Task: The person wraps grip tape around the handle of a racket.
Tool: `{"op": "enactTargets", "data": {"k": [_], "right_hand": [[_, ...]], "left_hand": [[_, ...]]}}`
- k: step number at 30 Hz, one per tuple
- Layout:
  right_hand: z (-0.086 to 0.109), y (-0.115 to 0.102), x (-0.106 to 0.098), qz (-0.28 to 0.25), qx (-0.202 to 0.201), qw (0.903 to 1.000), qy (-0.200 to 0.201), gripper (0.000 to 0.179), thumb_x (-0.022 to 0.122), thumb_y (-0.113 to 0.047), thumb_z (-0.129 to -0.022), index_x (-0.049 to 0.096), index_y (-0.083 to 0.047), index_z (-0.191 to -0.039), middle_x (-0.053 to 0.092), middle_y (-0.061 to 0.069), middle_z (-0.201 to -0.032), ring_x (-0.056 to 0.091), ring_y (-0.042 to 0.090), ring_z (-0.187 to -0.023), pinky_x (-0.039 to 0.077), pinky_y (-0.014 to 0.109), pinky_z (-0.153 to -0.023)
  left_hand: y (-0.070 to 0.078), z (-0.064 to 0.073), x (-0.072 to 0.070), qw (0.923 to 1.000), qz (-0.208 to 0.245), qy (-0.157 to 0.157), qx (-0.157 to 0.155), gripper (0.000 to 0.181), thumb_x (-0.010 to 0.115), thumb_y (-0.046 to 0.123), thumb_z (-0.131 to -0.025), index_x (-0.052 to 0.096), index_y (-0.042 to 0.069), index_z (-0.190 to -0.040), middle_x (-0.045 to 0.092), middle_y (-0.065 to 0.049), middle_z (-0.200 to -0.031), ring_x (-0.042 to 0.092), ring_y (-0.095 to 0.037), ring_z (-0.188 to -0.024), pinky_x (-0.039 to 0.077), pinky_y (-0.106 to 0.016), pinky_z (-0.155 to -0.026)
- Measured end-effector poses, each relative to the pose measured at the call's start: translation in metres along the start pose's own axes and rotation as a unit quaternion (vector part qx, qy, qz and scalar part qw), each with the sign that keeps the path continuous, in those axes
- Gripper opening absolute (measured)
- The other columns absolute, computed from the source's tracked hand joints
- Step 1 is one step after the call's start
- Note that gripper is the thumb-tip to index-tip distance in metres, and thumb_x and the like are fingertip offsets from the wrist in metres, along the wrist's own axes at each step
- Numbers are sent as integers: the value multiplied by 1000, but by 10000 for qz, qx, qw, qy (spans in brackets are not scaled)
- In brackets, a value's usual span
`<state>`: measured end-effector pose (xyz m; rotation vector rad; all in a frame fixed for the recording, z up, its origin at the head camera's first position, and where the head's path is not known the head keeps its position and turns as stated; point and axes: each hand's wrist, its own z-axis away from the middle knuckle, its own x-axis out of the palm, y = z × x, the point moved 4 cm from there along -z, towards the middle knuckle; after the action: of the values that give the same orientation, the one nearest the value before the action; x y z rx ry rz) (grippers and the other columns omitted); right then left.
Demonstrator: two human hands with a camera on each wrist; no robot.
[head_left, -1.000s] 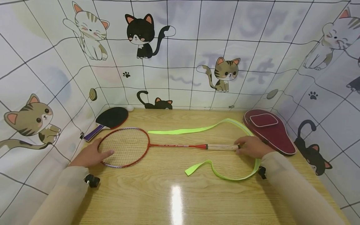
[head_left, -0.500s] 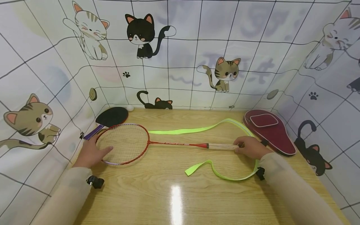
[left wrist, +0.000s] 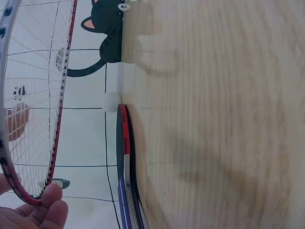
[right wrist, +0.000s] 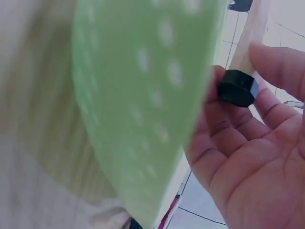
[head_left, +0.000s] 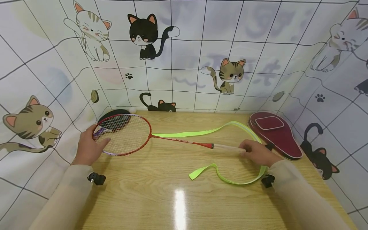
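Note:
A red badminton racket (head_left: 172, 139) is raised off the wooden table, its head tilted up higher than the handle. My left hand (head_left: 89, 145) grips the outer rim of the head, thumb across the strings. In the left wrist view, curled fingertips (left wrist: 50, 205) meet the red rim (left wrist: 61, 95). At the other end, my right hand (head_left: 258, 152) pinches the pale handle. Close up in the right wrist view, the black butt cap (right wrist: 238, 89) sits between thumb and fingers. A fluorescent green strap (head_left: 184, 134) curves around behind the racket and under the right wrist.
Behind the racket head lies a black table tennis paddle (head_left: 112, 114), partly seen through the strings. A white ball (left wrist: 112, 101) is beside it. At the back right rests a dark red paddle case (head_left: 276, 134). Cat-printed cloth walls enclose the table (head_left: 143, 191).
The racket has come up off the table, its head rising most and moving away from me. My left hand has gone up with it; the right hand has hardly moved.

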<state>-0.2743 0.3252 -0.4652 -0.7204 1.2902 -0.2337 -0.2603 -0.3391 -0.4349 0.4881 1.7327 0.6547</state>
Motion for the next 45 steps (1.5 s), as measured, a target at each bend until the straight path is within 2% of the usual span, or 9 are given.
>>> {"op": "enactTargets", "data": {"k": [6, 16, 19, 23, 27, 30, 35, 42, 45], "right_hand": [[1, -4, 11, -449, -446, 9980, -67, 21, 69, -23, -104, 71, -16, -123, 72, 1, -108, 63, 13, -93, 51, 30, -81], [5, -22, 28, -1285, -511, 9898, -329, 20, 69, -20, -104, 68, -13, -123, 72, 13, -107, 62, 18, -85, 51, 31, -71], [6, -23, 30, -1251, -488, 9906, -276, 21, 66, -21, -105, 68, -15, -126, 72, 14, -107, 61, 18, -86, 50, 29, -72], [6, -24, 33, -1312, -504, 9898, -238, 20, 64, -20, -106, 67, -13, -126, 72, 14, -108, 61, 18, -88, 50, 29, -74], [4, -28, 35, -1336, -519, 9896, -114, 20, 63, -20, -107, 67, -13, -125, 71, 13, -110, 60, 16, -88, 50, 29, -76], [3, -32, 36, -1330, -523, 9897, 7, 21, 63, -19, -107, 66, -12, -126, 71, 13, -112, 59, 16, -87, 50, 29, -75], [3, -38, 39, -1508, -425, 9876, 94, 23, 65, -16, -106, 65, -9, -128, 71, 16, -116, 59, 18, -89, 49, 28, -75], [3, -47, 46, -1716, -515, 9838, -34, 24, 65, -17, -106, 63, -8, -128, 72, 18, -116, 63, 17, -92, 51, 28, -79], [3, -51, 47, -1761, -563, 9826, -177, 22, 65, -17, -106, 63, -10, -127, 71, 20, -111, 65, 19, -88, 52, 30, -78]], "left_hand": [[8, -4, -5, 9998, 206, 48, -56, 87, 68, 34, -103, 19, -1, -166, 33, -37, -157, 38, -55, -138, 37, -72, -109], [22, -10, -13, 9995, 292, 113, 2, 90, 67, 34, -104, 13, -1, -167, 34, -37, -155, 45, -52, -134, 44, -67, -106], [24, -11, -15, 9985, 503, 165, -142, 90, 66, 35, -104, 11, 2, -168, 32, -34, -160, 47, -49, -136, 46, -64, -105], [23, -11, -11, 9925, 974, 169, -722, 92, 63, 41, -104, 5, 9, -170, 27, -28, -168, 45, -47, -142, 47, -62, -107], [25, -10, 0, 9746, 1724, 135, -1420, 94, 58, 43, -105, -3, 15, -170, 27, -23, -170, 42, -43, -147, 46, -58, -111], [34, -8, 12, 9610, 2217, 132, -1651, 95, 57, 37, -107, -12, 19, -169, 31, -21, -168, 48, -36, -145, 48, -48, -112], [51, -7, 24, 9381, 3020, 229, -1682, 102, 59, 29, -107, -24, 30, -165, 33, -18, -167, 52, -22, -140, 49, -29, -110], [68, -10, 26, 8751, 4542, 720, -1506, 101, 62, 10, -105, -13, 35, -168, 60, -3, -124, 65, -9, -108, 57, -17, -87], [72, -13, 22, 8682, 4694, 872, -1349, 98, 60, 9, -106, -11, 35, -168, 62, 1, -117, 66, -7, -103, 54, -14, -86]]}}
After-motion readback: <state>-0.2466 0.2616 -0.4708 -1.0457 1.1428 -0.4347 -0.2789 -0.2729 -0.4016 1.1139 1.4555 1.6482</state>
